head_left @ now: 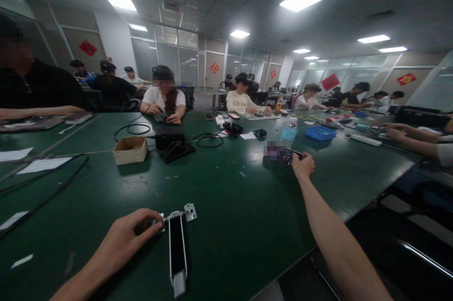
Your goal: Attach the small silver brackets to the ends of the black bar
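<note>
At the near part of the green table [226, 225], my left hand [129, 235] pinches one end of a metal bracket assembly [177, 249]. This piece has a long black strip inside a pale wire loop, a flat metal plate with holes at its far right corner and a metal tab at the near end. It lies on or just above the tabletop; I cannot tell which. My right hand [304, 165] reaches out to the right and holds a phone [289, 156], its screen lit, just above the table. Part of the phone is hidden behind my fingers.
An open cardboard box [130, 152] stands beside a black device [170, 138] with cables. Farther right are a clear bottle [289, 131] and a blue basket [320, 134]. Paper sheets [44, 165] and a black cable lie left. Several people sit around the table.
</note>
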Available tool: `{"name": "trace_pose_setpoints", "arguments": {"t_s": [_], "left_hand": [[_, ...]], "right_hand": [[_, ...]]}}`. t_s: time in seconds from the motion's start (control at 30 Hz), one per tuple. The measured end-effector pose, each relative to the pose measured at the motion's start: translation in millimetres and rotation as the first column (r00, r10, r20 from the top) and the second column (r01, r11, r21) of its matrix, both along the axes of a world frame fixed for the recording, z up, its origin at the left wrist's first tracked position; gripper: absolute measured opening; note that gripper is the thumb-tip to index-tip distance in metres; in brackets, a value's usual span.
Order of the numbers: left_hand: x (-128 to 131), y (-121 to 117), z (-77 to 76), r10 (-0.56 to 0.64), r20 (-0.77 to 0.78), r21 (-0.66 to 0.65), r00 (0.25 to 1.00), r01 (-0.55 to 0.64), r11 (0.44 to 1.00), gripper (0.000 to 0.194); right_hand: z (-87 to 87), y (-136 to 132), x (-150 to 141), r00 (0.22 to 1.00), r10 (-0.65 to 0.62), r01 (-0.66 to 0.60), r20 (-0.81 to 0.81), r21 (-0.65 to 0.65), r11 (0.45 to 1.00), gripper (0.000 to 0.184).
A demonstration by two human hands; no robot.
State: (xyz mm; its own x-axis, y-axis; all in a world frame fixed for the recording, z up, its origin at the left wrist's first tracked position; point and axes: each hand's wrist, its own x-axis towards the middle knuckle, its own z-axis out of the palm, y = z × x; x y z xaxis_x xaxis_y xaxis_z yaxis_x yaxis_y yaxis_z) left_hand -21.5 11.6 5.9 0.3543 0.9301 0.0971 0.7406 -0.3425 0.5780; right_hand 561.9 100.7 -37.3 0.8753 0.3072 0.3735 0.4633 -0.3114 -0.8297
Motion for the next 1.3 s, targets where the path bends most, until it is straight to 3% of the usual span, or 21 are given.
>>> {"name": "trace_pose_setpoints", "arguments": {"t_s": [0.33,0.9,1.3], "left_hand": [[-2.1,1.8,-3.8,-0.010,0.025,-0.002,1.000,0.010,1.000,0.052],[3.9,-5.7,-2.1,0.000,0.152,0.045,0.988,-0.006,0.999,0.050],[-2.6,0.7,-8.1,-0.047,0.091,0.040,0.995,0.043,0.998,0.040]], "right_hand": [[-4.0,8.3,9.0,0.996,0.079,-0.078,-0.029,0.012,0.997,0.051],[-4.5,7.0,9.6,0.997,0.055,-0.048,-0.061,0.107,0.993,0.040],[-7.6,7.9,15.1,0.994,0.091,-0.086,-0.059,0.090,0.992,0.048]]}}
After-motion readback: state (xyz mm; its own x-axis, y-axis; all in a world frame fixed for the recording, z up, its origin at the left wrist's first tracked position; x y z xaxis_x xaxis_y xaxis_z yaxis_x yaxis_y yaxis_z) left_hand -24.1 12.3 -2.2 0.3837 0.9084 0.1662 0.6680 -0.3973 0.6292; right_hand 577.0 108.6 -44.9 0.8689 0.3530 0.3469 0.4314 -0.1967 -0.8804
